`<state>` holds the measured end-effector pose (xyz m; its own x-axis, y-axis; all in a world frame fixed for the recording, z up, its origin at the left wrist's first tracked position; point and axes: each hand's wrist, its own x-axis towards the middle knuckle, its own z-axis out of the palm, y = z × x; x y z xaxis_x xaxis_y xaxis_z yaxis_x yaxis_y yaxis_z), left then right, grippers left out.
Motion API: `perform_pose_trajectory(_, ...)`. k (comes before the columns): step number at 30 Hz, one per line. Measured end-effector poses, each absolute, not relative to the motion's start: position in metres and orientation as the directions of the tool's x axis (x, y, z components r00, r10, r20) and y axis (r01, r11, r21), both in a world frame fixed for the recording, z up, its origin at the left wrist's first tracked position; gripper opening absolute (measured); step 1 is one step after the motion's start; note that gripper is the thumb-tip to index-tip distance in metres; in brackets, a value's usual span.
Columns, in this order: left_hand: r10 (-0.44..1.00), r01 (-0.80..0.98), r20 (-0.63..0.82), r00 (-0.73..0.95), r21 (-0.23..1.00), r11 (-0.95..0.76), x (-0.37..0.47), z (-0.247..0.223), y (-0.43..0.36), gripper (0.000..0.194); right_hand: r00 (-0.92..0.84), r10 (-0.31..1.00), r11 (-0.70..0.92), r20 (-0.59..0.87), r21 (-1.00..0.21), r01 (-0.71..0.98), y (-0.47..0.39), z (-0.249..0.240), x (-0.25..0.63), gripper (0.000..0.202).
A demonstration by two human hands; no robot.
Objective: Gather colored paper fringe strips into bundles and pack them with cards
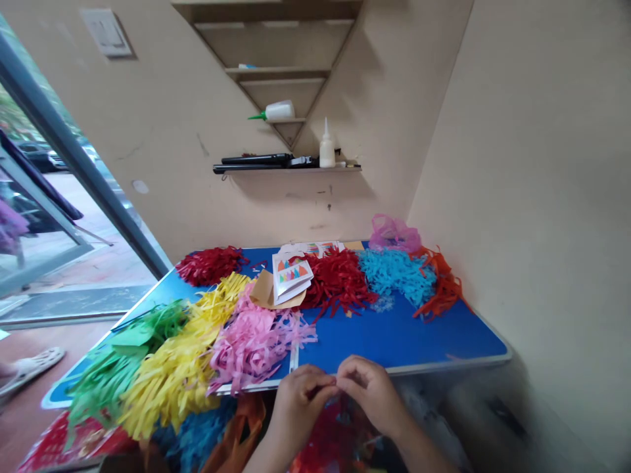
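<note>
At the front edge of the blue table (pixel 374 338), my left hand (pixel 302 401) and my right hand (pixel 373 393) meet with their fingertips pinched together. Whatever lies between the fingers is too small or hidden to make out. Left of my hands sits a pile of pink paper strips (pixel 251 345), the nearest heap to my left hand. Beyond it lie a bunch of dark red strips (pixel 335 279) and a white card (pixel 292 276) with coloured drawings, resting partly on a brown paper piece (pixel 263 292). Below my hands something red (pixel 325 440) shows, blurred.
Yellow strips (pixel 172 381) and green strips (pixel 113 374) hang over the table's left edge. Blue strips (pixel 397 276), orange strips (pixel 446 289) and a pink bag (pixel 394 231) lie back right. A wall shelf (pixel 290 171) holds a glue bottle (pixel 327 148). Left is an open doorway.
</note>
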<state>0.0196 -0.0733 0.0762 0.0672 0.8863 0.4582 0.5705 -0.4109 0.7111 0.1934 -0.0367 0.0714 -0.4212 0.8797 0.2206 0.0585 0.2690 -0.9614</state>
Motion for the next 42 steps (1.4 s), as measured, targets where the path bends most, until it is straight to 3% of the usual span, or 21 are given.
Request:
perform_pose_trajectory(8,0.909,0.617,0.409,0.08,0.696,-0.367,0.015,0.072,-0.076,0.008,-0.436,0.816,0.493,0.381,-0.851,0.179,-0.037,0.063,0.194,0.015)
perform_pose_trajectory(12,0.917,0.614,0.394,0.067,0.708,-0.349,0.009,0.071,-0.082,0.015,-0.422,0.834,0.454,0.355,-0.876,0.162,-0.037,0.066,0.194,0.014)
perform_pose_trajectory(16,0.878,0.606,0.475,0.061,0.682,-0.411,0.005,0.068,-0.086,0.017,-0.424,0.855,0.395,0.298,-0.905,0.16,-0.038,0.062,0.191,0.008)
perform_pose_trajectory(18,0.818,0.665,0.575,0.029,0.6,-0.446,0.004,0.068,-0.089,0.015,-0.394,0.86,0.409,0.324,-0.9,0.151,-0.039,0.06,0.188,0.013)
perform_pose_trajectory(21,0.669,0.797,0.74,0.064,0.366,-0.48,0.005,0.072,-0.093,0.027,-0.351,0.854,0.447,0.383,-0.887,0.119,-0.041,0.058,0.185,0.011)
perform_pose_trajectory(24,0.577,0.828,0.788,0.212,0.169,-0.535,0.006,0.073,-0.094,0.02,-0.329,0.853,0.457,0.406,-0.884,0.095,-0.044,0.057,0.183,0.011)
perform_pose_trajectory(26,0.553,0.827,0.796,0.246,0.124,-0.548,0.007,0.072,-0.094,0.017,-0.33,0.859,0.443,0.391,-0.892,0.095,-0.045,0.057,0.183,0.012)
perform_pose_trajectory(36,0.571,0.813,0.782,0.251,0.15,-0.562,0.008,0.067,-0.096,0.02,-0.333,0.871,0.418,0.362,-0.901,0.113,-0.053,0.056,0.185,0.018)
perform_pose_trajectory(42,0.769,0.766,0.633,0.093,0.448,-0.461,0.017,0.043,-0.094,0.009,-0.349,0.842,0.473,0.411,-0.874,0.11,-0.054,0.052,0.184,0.015)
